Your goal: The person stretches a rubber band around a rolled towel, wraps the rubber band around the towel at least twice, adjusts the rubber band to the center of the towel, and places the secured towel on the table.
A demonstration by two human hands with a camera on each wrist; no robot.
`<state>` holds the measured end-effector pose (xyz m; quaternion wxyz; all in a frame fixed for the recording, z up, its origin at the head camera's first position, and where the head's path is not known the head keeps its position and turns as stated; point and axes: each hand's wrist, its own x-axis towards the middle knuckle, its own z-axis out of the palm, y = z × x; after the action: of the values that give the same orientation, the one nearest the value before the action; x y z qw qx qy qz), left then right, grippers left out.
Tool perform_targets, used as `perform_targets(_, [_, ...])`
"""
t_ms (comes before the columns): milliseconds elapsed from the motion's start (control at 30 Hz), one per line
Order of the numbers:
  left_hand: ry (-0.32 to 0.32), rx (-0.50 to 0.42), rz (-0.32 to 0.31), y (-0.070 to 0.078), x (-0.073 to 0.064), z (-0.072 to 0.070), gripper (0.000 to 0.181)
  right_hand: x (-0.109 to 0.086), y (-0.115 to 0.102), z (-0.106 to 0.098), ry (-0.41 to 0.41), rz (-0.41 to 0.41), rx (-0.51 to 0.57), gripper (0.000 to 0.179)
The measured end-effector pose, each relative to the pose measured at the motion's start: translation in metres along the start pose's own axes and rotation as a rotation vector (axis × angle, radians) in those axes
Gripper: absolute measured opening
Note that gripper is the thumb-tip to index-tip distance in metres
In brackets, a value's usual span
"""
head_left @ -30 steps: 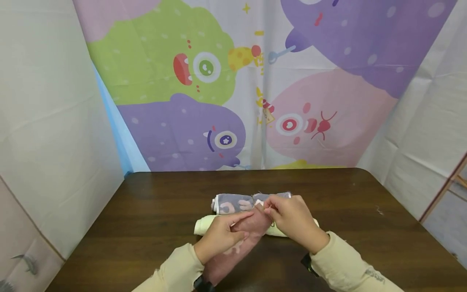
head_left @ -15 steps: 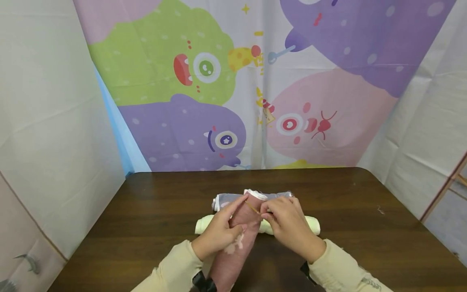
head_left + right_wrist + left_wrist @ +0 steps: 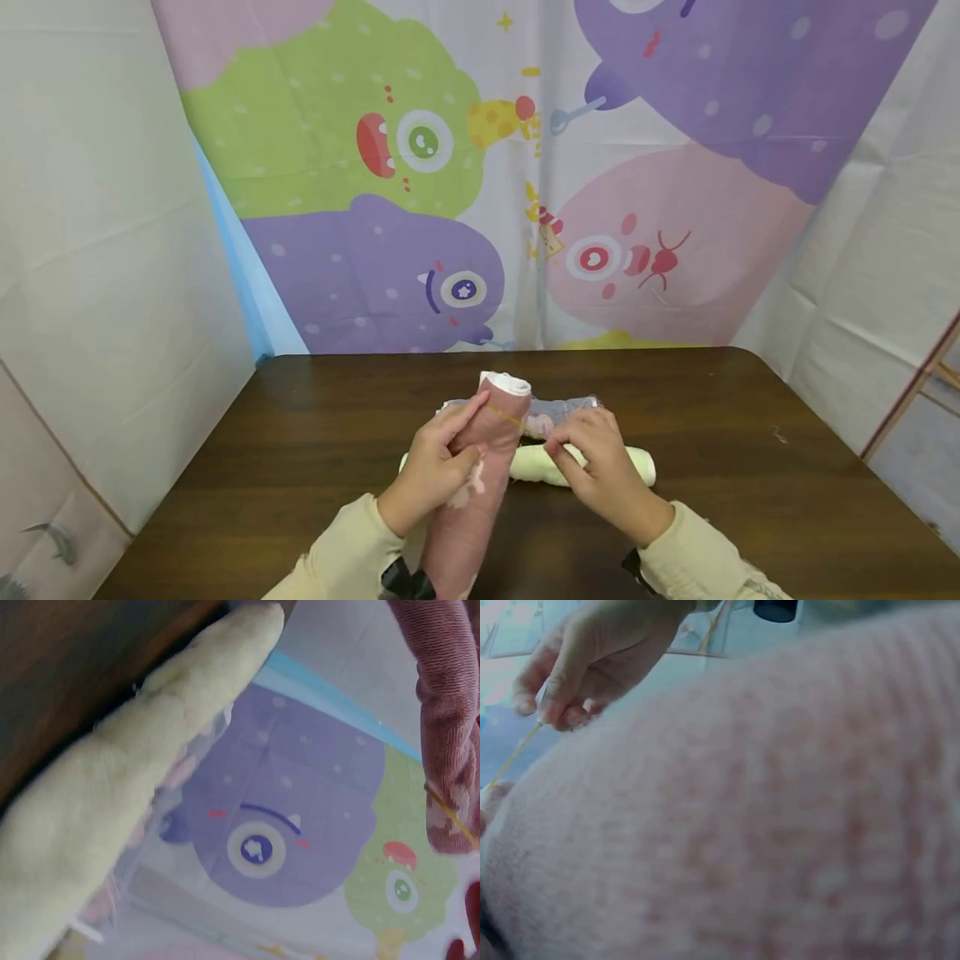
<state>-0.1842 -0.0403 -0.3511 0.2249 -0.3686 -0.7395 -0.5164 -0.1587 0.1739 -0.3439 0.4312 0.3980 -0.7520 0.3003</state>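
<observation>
My left hand grips a rolled pink towel, thumb in front and fingers along its side. The roll tilts upward, its white-edged end at the top. Around that upper end runs a thin yellow rubber band. Right of the towel, my right hand pinches the band; in the left wrist view the band stretches taut from the fingertips to the roll. The right wrist view shows the pink towel at its right edge, the band crossing near its end.
Behind the hands lies a rolled pale yellow towel on the dark wooden table. Beyond it is a rolled grey towel with pink patterns, partly hidden. A cartoon-print curtain hangs behind the table's far edge.
The pink towel's upper end has risen and swung left, standing steeper. The band now shows across it. My right hand, formerly at the towel's end, is now apart to its right.
</observation>
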Motion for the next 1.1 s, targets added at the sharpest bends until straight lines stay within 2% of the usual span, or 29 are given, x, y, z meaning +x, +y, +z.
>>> perform_targets(100, [0.039, 0.027, 0.042, 0.001, 0.002, -0.001, 0.057, 0.0, 0.002, -0.003, 0.054, -0.054, -0.165, 0.039])
perform_targets(233, [0.064, 0.048, 0.062, 0.004, 0.004, -0.002, 0.057, -0.002, 0.0, -0.005, 0.045, -0.053, -0.433, 0.04])
perform_targets(333, [0.06, 0.048, 0.059, 0.006, 0.004, 0.0, 0.057, -0.005, -0.002, -0.006, 0.013, -0.008, -0.556, 0.027])
perform_targets(433, [0.048, 0.057, 0.056, 0.007, 0.004, 0.002, 0.057, -0.008, -0.001, -0.007, -0.029, 0.034, -0.621, 0.006])
perform_targets(500, [0.046, 0.06, 0.053, 0.006, 0.004, 0.003, 0.056, -0.01, 0.001, -0.006, -0.049, 0.022, -0.611, 0.012])
perform_targets(567, [0.051, 0.061, 0.049, 0.005, 0.004, 0.003, 0.056, -0.01, 0.003, -0.005, -0.057, -0.029, -0.573, 0.012])
perform_targets(600, [0.054, 0.062, 0.045, 0.004, 0.004, 0.004, 0.056, -0.011, 0.004, -0.005, -0.056, -0.071, -0.542, 0.007])
perform_targets(633, [0.055, 0.06, 0.037, 0.004, 0.004, 0.004, 0.056, -0.011, 0.006, -0.004, -0.054, -0.121, -0.505, 0.009])
perform_targets(733, [0.05, 0.052, 0.011, 0.001, 0.003, 0.005, 0.057, -0.012, 0.009, -0.004, -0.077, -0.284, -0.436, 0.027])
perform_targets(800, [0.031, 0.042, -0.022, 0.001, 0.003, 0.005, 0.058, -0.012, 0.01, -0.005, -0.125, -0.396, -0.411, 0.034])
perform_targets(900, [0.0, 0.018, -0.078, 0.001, 0.002, 0.006, 0.058, -0.012, 0.011, -0.009, -0.216, -0.509, -0.398, 0.027])
perform_targets(1000, [-0.009, 0.029, -0.104, 0.001, 0.0, 0.007, 0.058, -0.012, 0.012, -0.012, -0.247, -0.529, -0.382, 0.025])
perform_targets(1100, [0.01, 0.062, -0.073, 0.0, 0.0, 0.008, 0.058, -0.009, 0.013, -0.013, -0.154, -0.52, -0.381, 0.027])
